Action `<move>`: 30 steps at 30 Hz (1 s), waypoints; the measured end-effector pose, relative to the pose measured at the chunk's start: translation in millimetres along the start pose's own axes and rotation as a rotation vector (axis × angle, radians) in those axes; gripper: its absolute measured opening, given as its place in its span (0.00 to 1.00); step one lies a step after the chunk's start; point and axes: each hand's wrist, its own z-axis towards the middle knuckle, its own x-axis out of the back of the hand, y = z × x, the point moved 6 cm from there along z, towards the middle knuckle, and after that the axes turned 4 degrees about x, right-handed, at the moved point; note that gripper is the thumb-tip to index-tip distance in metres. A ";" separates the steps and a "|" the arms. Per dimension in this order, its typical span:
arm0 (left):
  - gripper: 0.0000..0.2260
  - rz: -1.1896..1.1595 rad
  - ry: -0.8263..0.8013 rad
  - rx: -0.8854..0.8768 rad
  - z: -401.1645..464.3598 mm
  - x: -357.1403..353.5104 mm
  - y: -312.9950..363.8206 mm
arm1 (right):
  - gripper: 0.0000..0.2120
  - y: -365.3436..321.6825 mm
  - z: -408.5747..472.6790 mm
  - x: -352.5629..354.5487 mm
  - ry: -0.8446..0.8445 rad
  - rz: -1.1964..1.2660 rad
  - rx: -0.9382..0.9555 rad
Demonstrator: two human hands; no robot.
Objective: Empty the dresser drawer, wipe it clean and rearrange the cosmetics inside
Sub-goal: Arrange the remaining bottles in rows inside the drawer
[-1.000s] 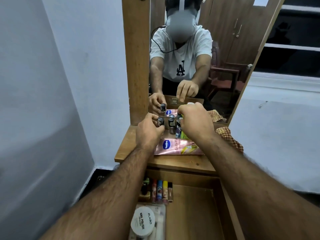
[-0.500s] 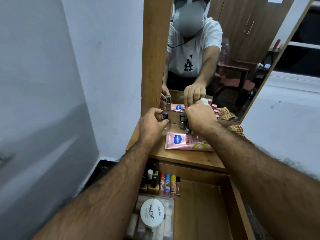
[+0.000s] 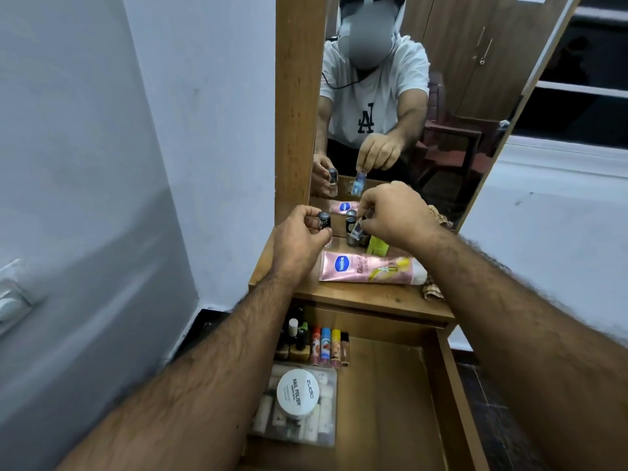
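Now lifting a small blue bottle [image 3: 357, 230] clear in right hand [image 3: 394, 212], left hand [image 3: 299, 239] gripping dark-capped bottle [image 3: 324, 222]; restocking drawer [image 3: 380, 385] looks underway.

A tall wood-framed mirror [image 3: 441, 96] stands at the back, reflecting a person in a white T-shirt [image 3: 373, 93], a dark red chair [image 3: 452, 137] and wooden wardrobe doors [image 3: 475, 45]. A pale wall [image 3: 102, 130] runs along the left, with a white switch plate [image 3: 12, 294] low on it.
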 end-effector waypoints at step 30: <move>0.10 0.347 -0.304 0.107 -120.5 -100.0 -77.3 | 0.10 37.8 -175.5 -141.9 -0.246 0.431 -0.394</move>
